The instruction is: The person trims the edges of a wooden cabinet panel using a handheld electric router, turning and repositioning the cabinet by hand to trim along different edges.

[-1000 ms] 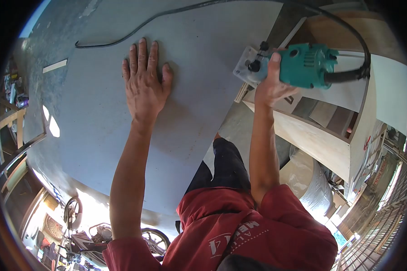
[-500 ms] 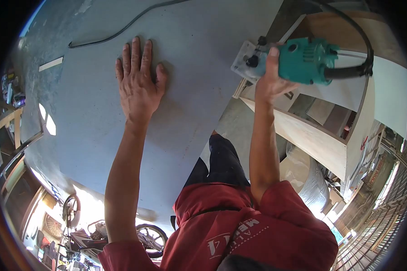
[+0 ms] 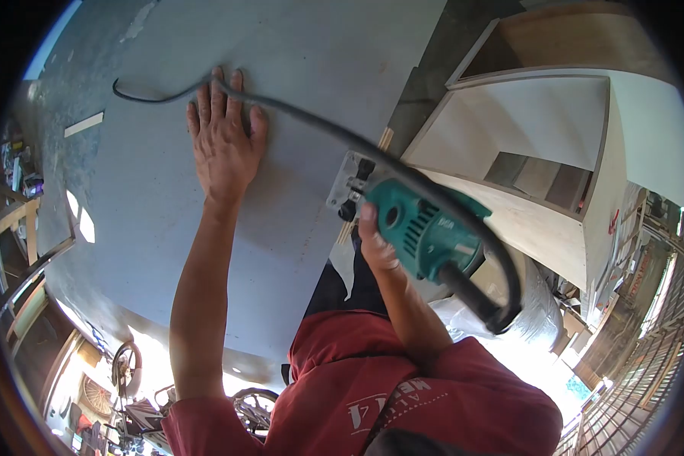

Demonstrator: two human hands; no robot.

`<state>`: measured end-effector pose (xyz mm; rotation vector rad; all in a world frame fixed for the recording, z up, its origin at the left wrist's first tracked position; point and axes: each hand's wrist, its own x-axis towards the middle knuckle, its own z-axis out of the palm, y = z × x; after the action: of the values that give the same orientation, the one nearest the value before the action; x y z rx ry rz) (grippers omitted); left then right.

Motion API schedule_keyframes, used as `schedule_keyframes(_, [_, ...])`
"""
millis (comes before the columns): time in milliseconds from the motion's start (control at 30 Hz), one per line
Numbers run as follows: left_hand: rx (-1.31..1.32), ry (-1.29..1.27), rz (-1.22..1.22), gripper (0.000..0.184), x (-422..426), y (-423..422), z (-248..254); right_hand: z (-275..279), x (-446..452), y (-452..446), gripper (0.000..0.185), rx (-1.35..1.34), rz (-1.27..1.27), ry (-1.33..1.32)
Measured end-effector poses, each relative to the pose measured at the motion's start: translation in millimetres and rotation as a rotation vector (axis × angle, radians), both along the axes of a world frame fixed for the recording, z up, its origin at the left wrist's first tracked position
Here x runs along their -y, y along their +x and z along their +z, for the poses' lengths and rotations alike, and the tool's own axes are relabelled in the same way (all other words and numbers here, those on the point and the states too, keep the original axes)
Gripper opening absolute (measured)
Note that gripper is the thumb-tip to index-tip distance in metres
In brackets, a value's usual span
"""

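Note:
My left hand (image 3: 224, 156) lies flat on a large grey board (image 3: 281, 220), fingers stretched out and nothing held. Wrapped round the body of a green trim router (image 3: 425, 232) is my right hand (image 3: 380, 247), its thumb visible and the other fingers mostly hidden beneath. The router's clear base (image 3: 342, 178), with black knobs, is at the board's right edge; whether it touches the board I cannot tell. From the router's rear a black power cord (image 3: 311, 120) loops forward and passes across the fingers of my left hand.
Right of the board stands an open wooden cabinet (image 3: 536, 197) with white inner panels. A thin pale strip (image 3: 83, 125) lies at the far left. Wrapped plastic material (image 3: 509, 304) sits below the cabinet, and a motorcycle (image 3: 140, 414) is at the lower left.
My right hand has brought the router toward me and leftward along the board's edge, turning it. The cord has swung across my left fingers. My left hand has shifted slightly.

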<state>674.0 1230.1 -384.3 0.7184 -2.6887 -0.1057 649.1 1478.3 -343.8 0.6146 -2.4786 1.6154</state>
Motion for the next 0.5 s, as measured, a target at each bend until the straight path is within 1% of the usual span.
schedule_keyframes(100, [-0.030,0.011,-0.001,0.053,-1,0,1,5,0,8,0.054,0.288,-0.025,-0.027])
schedule_keyframes(167, [0.000,0.010,-0.003,0.054,0,-1,2,10,13,-8,0.052,0.015,-0.058,0.003])
schedule_keyframes(233, [0.039,-0.003,0.005,0.055,2,-2,-4,2,21,-21,0.047,-0.132,-0.060,-0.095])
schedule_keyframes(267, [0.082,-0.012,0.019,0.055,3,-1,-6,3,22,-24,0.046,-0.076,-0.052,-0.193])
schedule_keyframes(367, [0.061,-0.024,0.021,0.055,2,-6,-4,0,17,-30,0.045,-0.116,-0.052,-0.148])
schedule_keyframes(400, [0.055,-0.024,0.028,0.055,2,-9,-4,6,21,-26,0.045,-0.043,-0.047,-0.260])
schedule_keyframes(467, [0.064,-0.019,0.024,0.056,4,-11,-5,10,22,-21,0.046,0.033,-0.029,-0.372])
schedule_keyframes(500, [0.063,-0.021,0.038,0.056,5,-11,-3,10,19,-21,0.046,0.030,-0.030,-0.302])
